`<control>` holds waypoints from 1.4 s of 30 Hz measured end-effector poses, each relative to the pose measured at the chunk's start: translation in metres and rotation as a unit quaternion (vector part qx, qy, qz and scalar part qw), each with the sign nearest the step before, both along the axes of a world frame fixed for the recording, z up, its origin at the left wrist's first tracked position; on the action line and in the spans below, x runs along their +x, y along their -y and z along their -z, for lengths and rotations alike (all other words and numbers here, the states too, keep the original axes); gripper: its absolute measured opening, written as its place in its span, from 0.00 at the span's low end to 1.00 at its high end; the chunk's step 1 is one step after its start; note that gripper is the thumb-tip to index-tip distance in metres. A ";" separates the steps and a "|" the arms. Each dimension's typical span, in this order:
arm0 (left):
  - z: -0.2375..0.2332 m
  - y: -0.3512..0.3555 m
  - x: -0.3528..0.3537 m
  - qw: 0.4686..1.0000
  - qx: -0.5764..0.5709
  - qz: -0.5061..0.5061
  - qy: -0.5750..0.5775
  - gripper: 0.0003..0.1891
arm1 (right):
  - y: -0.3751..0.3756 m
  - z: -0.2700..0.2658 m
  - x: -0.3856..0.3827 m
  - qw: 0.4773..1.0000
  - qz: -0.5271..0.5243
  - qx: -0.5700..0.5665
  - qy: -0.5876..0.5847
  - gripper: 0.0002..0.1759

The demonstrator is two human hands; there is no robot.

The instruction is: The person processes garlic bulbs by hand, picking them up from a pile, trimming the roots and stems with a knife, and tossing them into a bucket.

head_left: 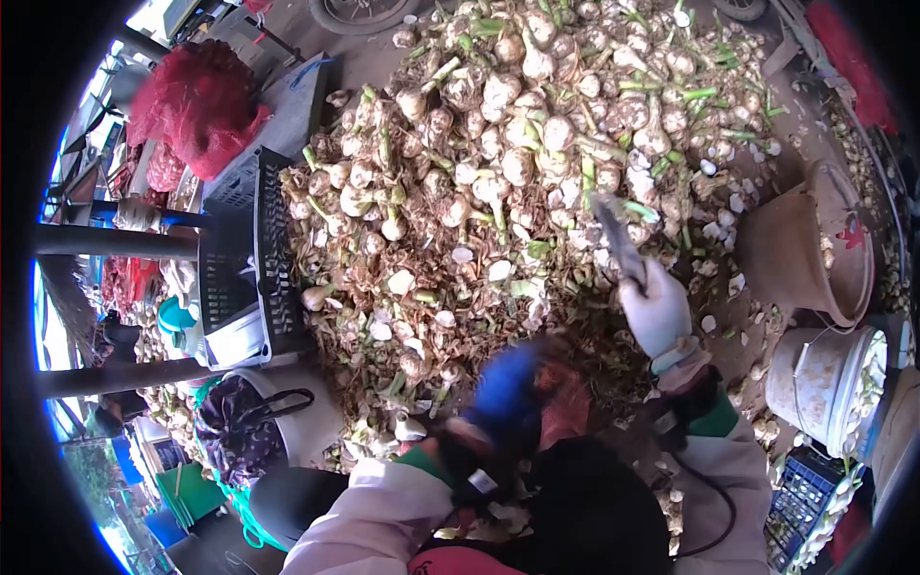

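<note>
My right hand (656, 309), in a white glove, is closed around a knife (620, 240), its dark blade pointing up and away over the pile. My left hand (502, 388), in a blue glove, is low over the near edge of the pile. Motion smears its fingers, so I cannot make out whether it holds anything. Beyond both hands spreads a large heap of garlic bulbs (517, 165) with cut green stems. Dry skins and trimmings (450, 311) lie between the bulbs and my hands.
A brown bucket (786, 251) lies tilted at the right, with a white bucket (803, 383) and a blue crate (803, 503) below it. On the left are a black crate (273, 249), a red mesh sack (201, 105) and a pale tub (311, 407) holding dark patterned cloth (240, 426).
</note>
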State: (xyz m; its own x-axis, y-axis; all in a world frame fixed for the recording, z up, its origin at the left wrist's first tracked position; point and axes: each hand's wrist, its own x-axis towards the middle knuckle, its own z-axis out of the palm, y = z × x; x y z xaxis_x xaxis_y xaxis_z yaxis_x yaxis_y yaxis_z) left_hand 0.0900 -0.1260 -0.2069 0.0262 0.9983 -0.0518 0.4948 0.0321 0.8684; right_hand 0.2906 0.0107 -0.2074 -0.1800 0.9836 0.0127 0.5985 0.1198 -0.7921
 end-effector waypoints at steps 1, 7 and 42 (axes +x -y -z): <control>0.012 0.008 -0.037 0.984 0.009 -0.065 -0.163 0.31 | 0.003 0.016 0.003 0.995 0.017 -0.003 -0.099 0.08; 0.144 0.085 -0.180 0.911 -0.271 -0.234 -0.205 0.44 | 0.035 0.039 -0.038 0.968 -0.041 -0.238 -0.075 0.11; 0.030 -0.040 -0.014 0.958 0.006 -0.103 0.268 0.27 | 0.041 0.014 -0.073 0.976 -0.076 -0.093 -0.180 0.12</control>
